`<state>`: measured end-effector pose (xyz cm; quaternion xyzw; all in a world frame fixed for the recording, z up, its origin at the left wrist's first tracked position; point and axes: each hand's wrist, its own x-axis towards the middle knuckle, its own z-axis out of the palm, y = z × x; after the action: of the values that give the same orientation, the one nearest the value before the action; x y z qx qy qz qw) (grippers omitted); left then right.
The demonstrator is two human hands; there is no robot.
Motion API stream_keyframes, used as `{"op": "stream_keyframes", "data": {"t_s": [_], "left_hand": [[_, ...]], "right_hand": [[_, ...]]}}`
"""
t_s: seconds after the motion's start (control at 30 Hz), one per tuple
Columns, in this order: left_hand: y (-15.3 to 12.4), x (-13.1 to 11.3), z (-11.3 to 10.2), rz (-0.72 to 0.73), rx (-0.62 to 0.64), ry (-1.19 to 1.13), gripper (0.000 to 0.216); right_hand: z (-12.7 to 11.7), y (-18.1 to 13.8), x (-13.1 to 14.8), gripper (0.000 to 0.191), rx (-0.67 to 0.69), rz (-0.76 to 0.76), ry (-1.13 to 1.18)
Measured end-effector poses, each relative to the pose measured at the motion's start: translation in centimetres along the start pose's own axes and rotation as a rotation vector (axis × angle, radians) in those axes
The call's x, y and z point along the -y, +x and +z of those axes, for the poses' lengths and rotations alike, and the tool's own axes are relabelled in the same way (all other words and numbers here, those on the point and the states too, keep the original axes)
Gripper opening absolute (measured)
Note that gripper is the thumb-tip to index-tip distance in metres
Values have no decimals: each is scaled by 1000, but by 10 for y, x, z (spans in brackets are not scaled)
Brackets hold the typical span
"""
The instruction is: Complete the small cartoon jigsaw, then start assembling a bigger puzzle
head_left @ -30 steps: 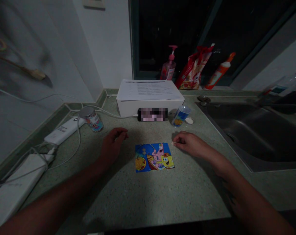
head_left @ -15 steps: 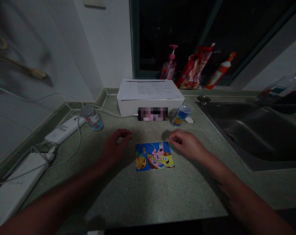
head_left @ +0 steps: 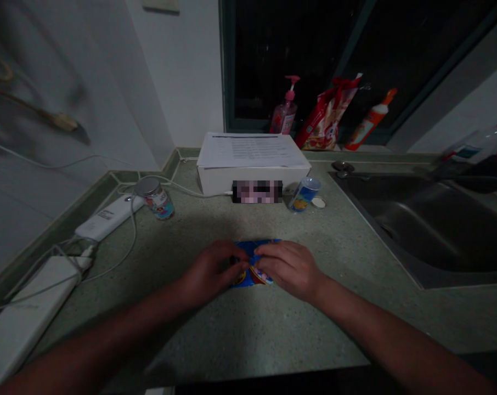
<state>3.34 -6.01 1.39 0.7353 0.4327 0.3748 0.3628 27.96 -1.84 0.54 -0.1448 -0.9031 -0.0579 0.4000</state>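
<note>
A small flat picture with cartoon figures on blue [head_left: 248,278] lies on the counter under both hands. My left hand [head_left: 213,269] is over its left part, thumb and fingers apart at the base and their tips near the middle of the picture. From the other side my right hand [head_left: 292,269] reaches across the right part, fingers stretched out and resting on it or just above. The fingertips of the two hands come close together. Much of the picture is hidden beneath them. No lifted object shows in either hand.
Behind the hands are a white box [head_left: 252,178] with a pixelated panel before it, a blue cylindrical can [head_left: 304,195] and its round lid [head_left: 318,202]. To the left stand a jar [head_left: 156,200] and power strips [head_left: 108,216] with cables. A sink [head_left: 429,225] is at the right.
Both hands have moved inward over the cartoon picture, from beside its left edge and its upper right corner. My right hand's fingers, pinched together before, are now stretched out.
</note>
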Motion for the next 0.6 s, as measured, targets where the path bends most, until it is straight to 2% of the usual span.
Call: {"op": "stream_keyframes", "data": {"t_s": [0.13, 0.27, 0.33, 0.47, 0.6], "left_hand": [[0, -4, 2, -116, 34, -102, 17], [2, -3, 2, -213, 12, -142, 18], [3, -2, 2, -246, -13, -139, 18], [4, -1, 2, -257, -22, -132, 18], [4, 0, 1, -261, -46, -137, 16]], "right_hand": [[2, 1, 4, 22, 16, -9, -15], [7, -2, 3, 12, -41, 75, 47], [8, -2, 3, 15, -43, 133, 90], [8, 0, 4, 27, 19, 186, 128], [8, 1, 5, 20, 44, 181, 157]]}}
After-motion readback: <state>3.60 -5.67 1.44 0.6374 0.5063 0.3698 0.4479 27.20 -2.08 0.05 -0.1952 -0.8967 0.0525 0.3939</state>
